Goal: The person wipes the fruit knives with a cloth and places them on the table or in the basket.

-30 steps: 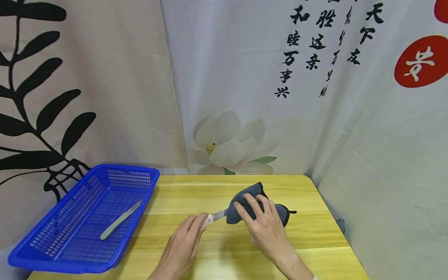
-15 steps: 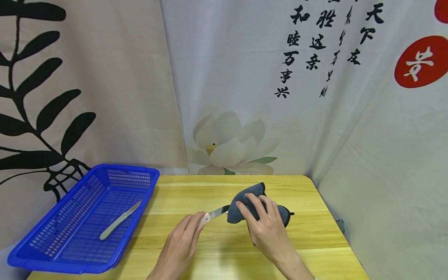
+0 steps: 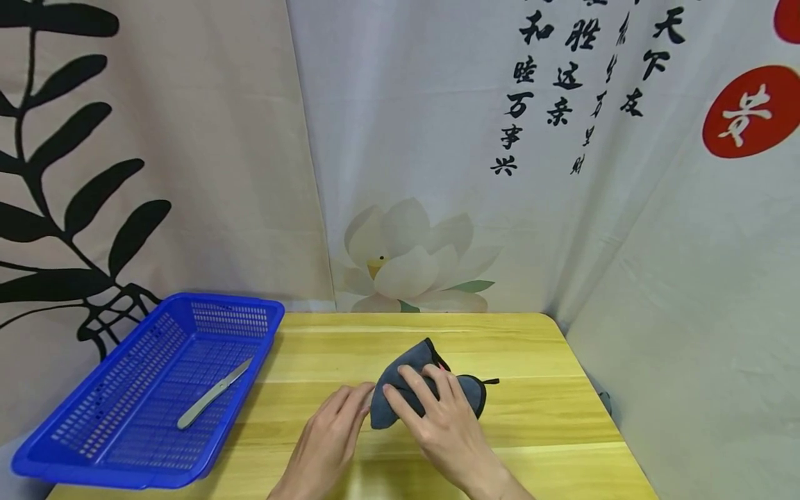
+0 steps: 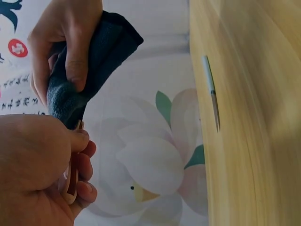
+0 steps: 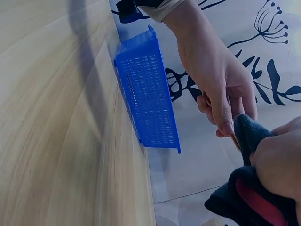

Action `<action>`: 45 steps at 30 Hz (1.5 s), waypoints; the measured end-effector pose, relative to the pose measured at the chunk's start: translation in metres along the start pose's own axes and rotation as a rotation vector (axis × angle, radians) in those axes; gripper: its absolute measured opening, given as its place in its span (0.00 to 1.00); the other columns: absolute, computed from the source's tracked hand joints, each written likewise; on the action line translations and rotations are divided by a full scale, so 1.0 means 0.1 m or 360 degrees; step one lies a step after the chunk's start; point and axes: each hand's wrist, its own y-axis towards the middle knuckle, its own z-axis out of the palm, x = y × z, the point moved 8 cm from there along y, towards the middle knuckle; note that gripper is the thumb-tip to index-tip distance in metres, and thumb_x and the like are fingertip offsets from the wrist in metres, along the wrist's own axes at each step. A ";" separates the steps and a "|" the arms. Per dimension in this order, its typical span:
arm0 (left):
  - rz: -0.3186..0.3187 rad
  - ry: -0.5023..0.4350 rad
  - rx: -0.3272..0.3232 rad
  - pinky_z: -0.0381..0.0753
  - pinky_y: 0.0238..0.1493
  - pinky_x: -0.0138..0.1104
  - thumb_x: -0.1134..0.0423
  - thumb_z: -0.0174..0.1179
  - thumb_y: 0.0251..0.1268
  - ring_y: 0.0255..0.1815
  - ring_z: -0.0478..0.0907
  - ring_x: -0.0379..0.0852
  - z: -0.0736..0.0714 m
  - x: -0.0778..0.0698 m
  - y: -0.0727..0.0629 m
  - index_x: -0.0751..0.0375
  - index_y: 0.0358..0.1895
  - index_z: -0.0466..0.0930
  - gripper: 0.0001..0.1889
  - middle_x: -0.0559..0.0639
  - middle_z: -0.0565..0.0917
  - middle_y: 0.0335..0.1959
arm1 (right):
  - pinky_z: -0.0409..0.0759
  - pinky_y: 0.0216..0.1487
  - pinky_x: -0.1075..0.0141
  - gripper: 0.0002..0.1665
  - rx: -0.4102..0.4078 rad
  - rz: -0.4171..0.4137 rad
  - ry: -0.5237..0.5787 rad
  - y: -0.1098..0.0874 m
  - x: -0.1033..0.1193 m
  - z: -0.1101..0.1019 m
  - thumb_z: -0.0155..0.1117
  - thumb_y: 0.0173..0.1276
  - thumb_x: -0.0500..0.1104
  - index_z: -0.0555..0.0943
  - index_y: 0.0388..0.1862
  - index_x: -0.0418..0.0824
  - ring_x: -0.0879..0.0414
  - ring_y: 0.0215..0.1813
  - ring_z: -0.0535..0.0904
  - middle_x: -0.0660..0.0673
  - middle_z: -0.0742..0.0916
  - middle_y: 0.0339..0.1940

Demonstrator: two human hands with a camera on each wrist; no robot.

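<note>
before a pale fabric backdrop (image 3: 406, 104) printed with black leaves (image 3: 139, 236), a white lotus (image 3: 409, 253), dark brush-style characters (image 3: 535, 28) and red discs (image 3: 785, 114), two bare hands meet over a light wooden table (image 3: 325, 347). a blue mesh basket (image 3: 131, 375) sits on the table's left side, well apart from the hands at work. the right hand (image 3: 440, 420) reaches in with fingers spread over the top of a folded cloth (image 3: 412, 355) and, in the left wrist view, the thumb set against its side, clamping it. the left hand (image 3: 328, 434) stands just beside the cloth, thumb and fingers closed together in a pinch. the cloth, dark blue-grey with black edging, is held above the table between the hands; a red patch shows in its fold in the right wrist view. a grey-green knife (image 3: 214, 394) lies aslant on the basket's floor. in the left wrist view, a second knife (image 4: 211, 92) with a pale green grip lies on the table. smallest in sight is a pale-rimmed handle (image 4: 70, 186), clamped in the left hand's fingers, its far end at the cloth; whatever extends past that point is hidden.
</note>
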 end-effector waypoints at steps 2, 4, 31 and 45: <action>0.0011 0.0016 0.0004 0.88 0.39 0.31 0.74 0.74 0.73 0.42 0.85 0.36 0.00 0.00 -0.01 0.55 0.63 0.88 0.20 0.43 0.87 0.42 | 0.84 0.64 0.45 0.32 0.0002 0.0014 -0.0015 0.01 -0.01 0.01 0.71 0.71 0.32 0.86 0.71 0.53 0.39 0.63 0.79 0.41 0.85 0.73; 0.0027 0.0037 0.0011 0.87 0.38 0.31 0.73 0.74 0.73 0.41 0.84 0.35 0.01 -0.01 -0.01 0.56 0.64 0.88 0.20 0.43 0.86 0.42 | 0.84 0.63 0.45 0.37 -0.0011 0.0023 -0.0031 0.01 -0.02 0.00 0.78 0.63 0.31 0.87 0.70 0.53 0.39 0.62 0.80 0.41 0.85 0.72; 0.0055 0.0117 0.0010 0.80 0.33 0.27 0.73 0.75 0.71 0.37 0.76 0.31 -0.04 0.02 0.00 0.54 0.65 0.86 0.22 0.44 0.85 0.42 | 0.86 0.55 0.42 0.29 -0.0064 0.0094 -0.0115 -0.13 -0.46 0.00 0.56 0.77 0.31 0.87 0.70 0.50 0.34 0.61 0.80 0.36 0.86 0.71; 0.0017 0.0077 -0.0070 0.91 0.41 0.33 0.74 0.75 0.70 0.43 0.85 0.36 -0.10 0.07 -0.03 0.56 0.64 0.86 0.22 0.45 0.88 0.45 | 0.84 0.54 0.38 0.28 -0.0131 0.0209 -0.0147 -0.19 -0.71 -0.08 0.42 0.87 0.33 0.87 0.69 0.45 0.31 0.59 0.80 0.33 0.86 0.70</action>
